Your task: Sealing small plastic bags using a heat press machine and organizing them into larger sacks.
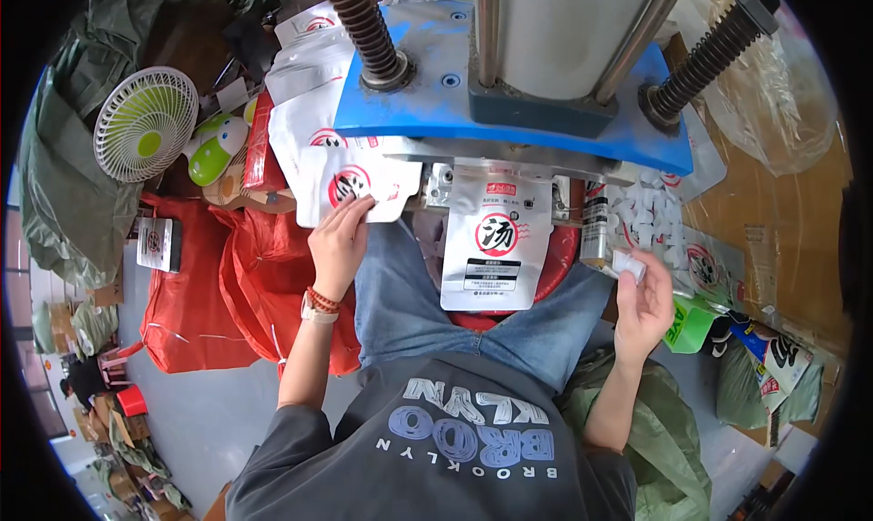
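A white pouch (496,289) with a red ring print hangs upright below the blue press (536,125), its top edge under the metal jaws. To the left, my left hand (338,244) has its fingers closed over the lower edge of another white pouch (318,194), which overlaps the stack behind it; my thumb is mostly hidden. On the right, my right hand (647,298) pinches a small white plastic piece (627,265) between thumb and fingers. It is close to a heap of similar small white pieces (647,214) beside the press.
More white pouches (309,75) are piled at the back left. A white and green fan (145,125) stands at the far left, above red bags (191,294). Spring-wound posts (709,62) rise from the press. A green basket (688,325) is at the right.
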A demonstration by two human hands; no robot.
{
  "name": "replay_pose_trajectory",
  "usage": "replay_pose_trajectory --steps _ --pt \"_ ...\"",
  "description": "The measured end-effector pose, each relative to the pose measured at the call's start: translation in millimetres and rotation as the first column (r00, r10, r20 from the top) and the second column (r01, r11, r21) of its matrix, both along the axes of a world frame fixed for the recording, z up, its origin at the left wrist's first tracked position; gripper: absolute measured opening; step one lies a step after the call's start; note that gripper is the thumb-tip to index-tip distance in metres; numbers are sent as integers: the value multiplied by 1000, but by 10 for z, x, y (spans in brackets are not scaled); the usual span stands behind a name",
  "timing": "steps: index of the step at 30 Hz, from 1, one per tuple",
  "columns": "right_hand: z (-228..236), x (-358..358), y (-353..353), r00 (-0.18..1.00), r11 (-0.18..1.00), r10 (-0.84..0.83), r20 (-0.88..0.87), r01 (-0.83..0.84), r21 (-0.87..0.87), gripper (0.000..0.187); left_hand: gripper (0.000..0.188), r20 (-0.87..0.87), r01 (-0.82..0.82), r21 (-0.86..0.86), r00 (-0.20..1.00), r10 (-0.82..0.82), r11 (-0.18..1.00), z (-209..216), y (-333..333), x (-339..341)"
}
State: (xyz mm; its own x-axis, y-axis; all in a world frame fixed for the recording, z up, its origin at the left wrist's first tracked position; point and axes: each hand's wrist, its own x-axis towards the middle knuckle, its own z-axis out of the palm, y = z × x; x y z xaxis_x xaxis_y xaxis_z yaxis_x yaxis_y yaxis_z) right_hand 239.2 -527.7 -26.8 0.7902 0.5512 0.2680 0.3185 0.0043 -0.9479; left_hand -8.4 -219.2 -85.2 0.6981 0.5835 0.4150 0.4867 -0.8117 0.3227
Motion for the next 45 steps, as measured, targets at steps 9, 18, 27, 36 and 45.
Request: replay_pose_trajectory --steps 9,18,27,36,45 --pt "751 -557 724 660 953 300 689 -232 -193 35 36 241 262 95 930 -277 960 802 -778 52" --pt "681 -402 503 858 886 382 343 -234 -401 57 15 442 446 -506 869 -222 738 676 -1002 445" --pt "181 149 315 688 628 -10 726 570 -531 34 26 389 415 -910 846 365 10 183 -750 1048" --pt "-155 384 -112 982 918 76 173 -1 -398 27 92 -241 -149 192 951 194 970 61 166 389" --pt "427 -299 487 726 999 -35 686 22 27 29 43 267 76 -188 963 -23 979 413 -403 46"
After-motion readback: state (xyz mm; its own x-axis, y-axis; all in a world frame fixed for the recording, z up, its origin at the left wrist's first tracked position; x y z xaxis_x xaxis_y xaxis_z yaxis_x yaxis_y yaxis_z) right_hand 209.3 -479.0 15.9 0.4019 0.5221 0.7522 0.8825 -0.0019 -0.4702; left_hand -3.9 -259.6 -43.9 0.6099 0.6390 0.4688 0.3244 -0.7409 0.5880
